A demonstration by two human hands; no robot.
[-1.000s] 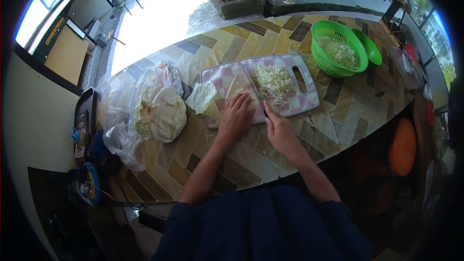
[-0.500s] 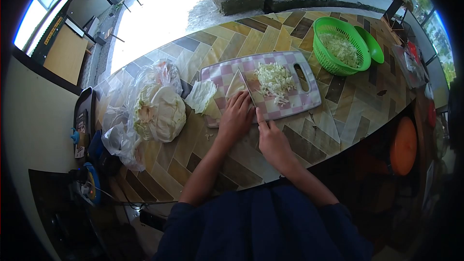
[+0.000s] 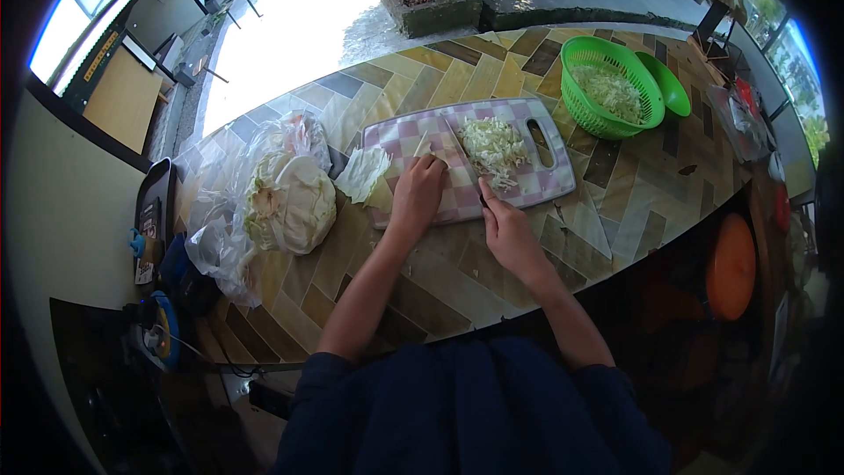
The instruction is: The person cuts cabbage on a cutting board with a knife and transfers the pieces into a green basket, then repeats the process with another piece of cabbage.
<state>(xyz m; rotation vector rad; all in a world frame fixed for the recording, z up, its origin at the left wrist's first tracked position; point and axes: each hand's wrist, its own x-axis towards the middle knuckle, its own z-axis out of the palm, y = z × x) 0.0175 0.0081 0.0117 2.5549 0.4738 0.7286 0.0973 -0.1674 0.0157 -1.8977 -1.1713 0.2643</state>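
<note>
On the pink-and-white checked cutting board [image 3: 380,139] lies a heap of shredded cabbage [image 3: 492,148]. My right hand [image 3: 508,229] is closed round the handle of a knife [image 3: 461,148], whose blade stands along the left side of the heap. My left hand [image 3: 420,189] has its fingers curled down on a pale cabbage piece [image 3: 424,144], left of the blade and apart from it; the fingers partly hide this piece. Left of the board, a loose cabbage leaf [image 3: 362,174] overlaps its edge. Farther left sits a cut cabbage head [image 3: 294,202] against a clear plastic bag [image 3: 220,242].
At the back right, a green basket [image 3: 613,126] holds more shredded cabbage, beside a green bowl [image 3: 675,88]. A black tray [image 3: 155,202] stands at the left end of the tiled counter [image 3: 422,295]. An orange round object [image 3: 731,266] is below the right edge.
My left hand has drawn back from the knife, its fingers more curled. The knife in my right hand has shifted right relative to the board, nearer the shredded heap. The view has tilted slightly.
</note>
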